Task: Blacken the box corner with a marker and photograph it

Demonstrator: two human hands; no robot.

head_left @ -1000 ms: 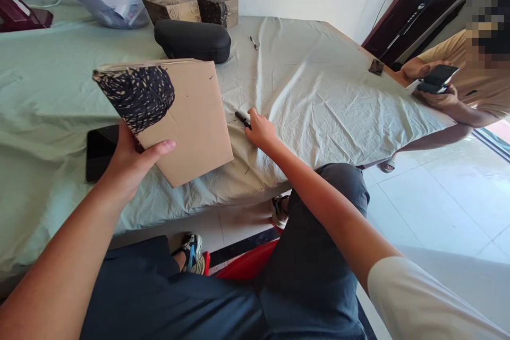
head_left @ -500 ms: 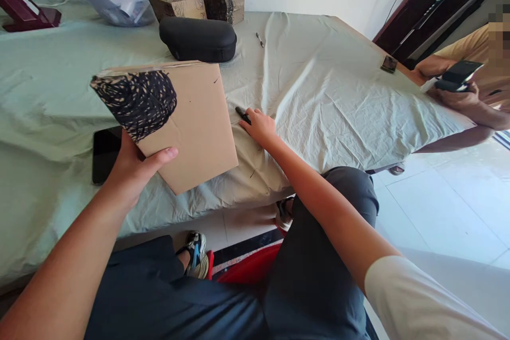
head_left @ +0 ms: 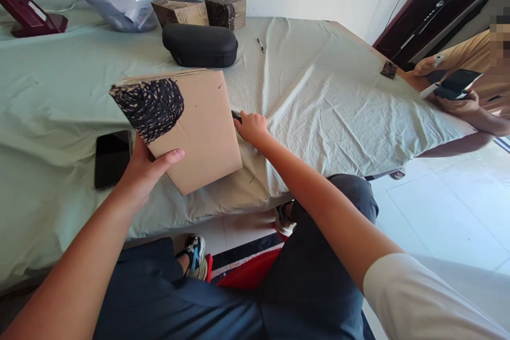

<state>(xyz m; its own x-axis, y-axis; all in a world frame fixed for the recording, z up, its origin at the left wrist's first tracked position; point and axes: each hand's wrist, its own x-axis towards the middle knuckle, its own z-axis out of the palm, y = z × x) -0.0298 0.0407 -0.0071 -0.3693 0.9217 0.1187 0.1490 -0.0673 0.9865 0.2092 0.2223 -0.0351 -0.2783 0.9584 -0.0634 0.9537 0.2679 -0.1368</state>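
My left hand (head_left: 153,167) grips the lower left side of a brown cardboard box (head_left: 207,133), thumb on its upper face and the other fingers hidden behind. The box is tilted on the cloth, and dense black scribbles cover its upper left part. My right hand (head_left: 252,128) is closed round a black marker (head_left: 236,116) just beside the box's right edge. Part of the marker is hidden by the fingers and the box. A black phone (head_left: 112,160) lies on the cloth left of my left hand.
Behind the box lies a black hard case (head_left: 200,45), with two scribbled cardboard boxes (head_left: 181,12) beyond it. A plastic basket (head_left: 131,20) holds assorted items. A pen (head_left: 260,45) lies on the pale green cloth (head_left: 319,90). A person (head_left: 474,82) at the right holds a dark object.
My left hand and the cardboard box have shifted slightly right. My right hand with the marker has moved a little left, closer to the box's edge.
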